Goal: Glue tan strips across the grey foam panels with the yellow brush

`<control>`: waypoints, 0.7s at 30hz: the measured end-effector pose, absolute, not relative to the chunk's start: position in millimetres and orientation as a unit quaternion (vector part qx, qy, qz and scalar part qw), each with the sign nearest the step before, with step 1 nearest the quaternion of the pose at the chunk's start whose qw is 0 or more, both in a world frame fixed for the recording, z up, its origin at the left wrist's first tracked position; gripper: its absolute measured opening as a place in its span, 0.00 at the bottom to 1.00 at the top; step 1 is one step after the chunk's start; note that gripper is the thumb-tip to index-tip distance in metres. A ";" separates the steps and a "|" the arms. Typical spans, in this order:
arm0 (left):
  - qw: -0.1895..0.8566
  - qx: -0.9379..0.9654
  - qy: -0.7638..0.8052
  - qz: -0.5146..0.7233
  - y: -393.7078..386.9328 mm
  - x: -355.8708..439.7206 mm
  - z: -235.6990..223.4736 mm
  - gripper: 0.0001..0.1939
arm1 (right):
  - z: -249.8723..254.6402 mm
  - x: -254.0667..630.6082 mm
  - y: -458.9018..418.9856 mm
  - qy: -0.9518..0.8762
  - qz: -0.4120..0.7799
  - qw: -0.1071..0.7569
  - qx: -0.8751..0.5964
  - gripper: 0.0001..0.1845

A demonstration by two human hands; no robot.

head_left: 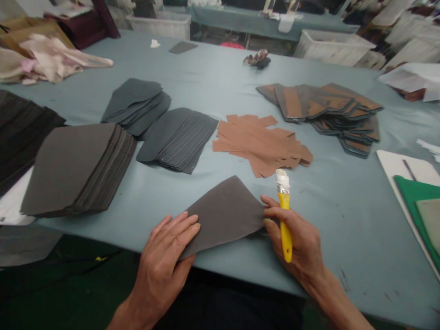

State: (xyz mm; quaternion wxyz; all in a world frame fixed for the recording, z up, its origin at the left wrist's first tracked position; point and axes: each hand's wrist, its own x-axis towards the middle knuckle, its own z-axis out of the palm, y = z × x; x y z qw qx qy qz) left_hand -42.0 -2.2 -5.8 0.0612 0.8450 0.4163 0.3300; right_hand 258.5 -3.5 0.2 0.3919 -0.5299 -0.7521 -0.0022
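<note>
A dark grey flat panel (225,215) lies at the table's near edge, between my hands. My left hand (168,256) holds its left side, fingers flat on top and the thumb at the near edge, partly hidden below. At the panel's right corner, my right hand (295,238) is closed, with thumb and fingertips at the edge. That same hand carries a paintbrush (285,220) with a yellow handle between its fingers, whitish bristles pointing away from me. Just beyond the panel is a loose pile of brown strips (263,142).
Left stand a thick stack of dark grey panels (68,169) and fanned blue-grey pieces (178,137). Pieces with brown strips (326,110) lie at the back right. A white board (388,183) with green sheets is at right. Pale fabric (51,59) lies far left; white bins (333,46) stand beyond.
</note>
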 end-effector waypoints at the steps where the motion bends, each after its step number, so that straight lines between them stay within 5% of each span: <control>1: 0.059 0.845 0.414 0.333 -1.6 -42.5 -4.7 0.21 | 0.2 258.4 -3.8 -0.751 -0.006 0.395 -0.529 0.04; 13: 0.073 0.800 0.446 0.394 0.8 -42.6 8.8 0.19 | 0.3 260.3 -6.7 -0.723 -0.032 0.443 -0.529 0.04; 17: 0.184 0.692 0.568 0.406 -13.7 -44.2 10.9 0.13 | -4.5 261.5 -8.5 -0.708 -0.032 0.447 -0.546 0.03; 21: 0.378 0.500 0.650 0.429 -37.4 -43.9 0.3 0.20 | -6.7 262.0 -6.9 -0.716 -0.052 0.432 -0.546 0.03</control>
